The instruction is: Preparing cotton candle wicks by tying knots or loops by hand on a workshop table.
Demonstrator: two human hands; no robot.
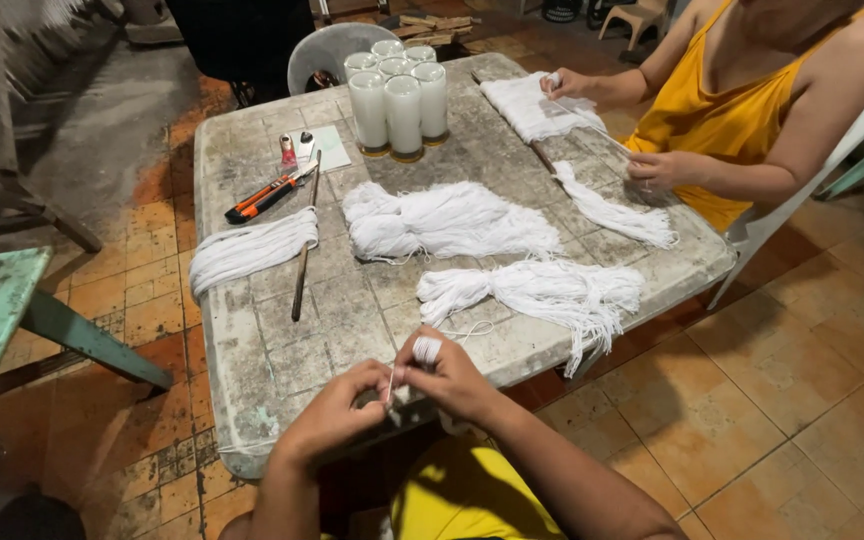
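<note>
White string everywhere: loose bundles [447, 220] across the table [252, 400] mid-frame, and at bottom centre the right hand [452, 378] pinches a small coil [427, 349] while the left hand [337, 412] grips the strand's [390, 383] free end, fingers of both closed. Best to keep that strand taut and stack turns evenly, I'd say. Glass jars [400, 100] at top centre are filled with white wax.

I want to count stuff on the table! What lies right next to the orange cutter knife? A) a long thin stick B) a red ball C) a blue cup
A: a long thin stick lies just right of the orange cutter knife, on the table.
</note>
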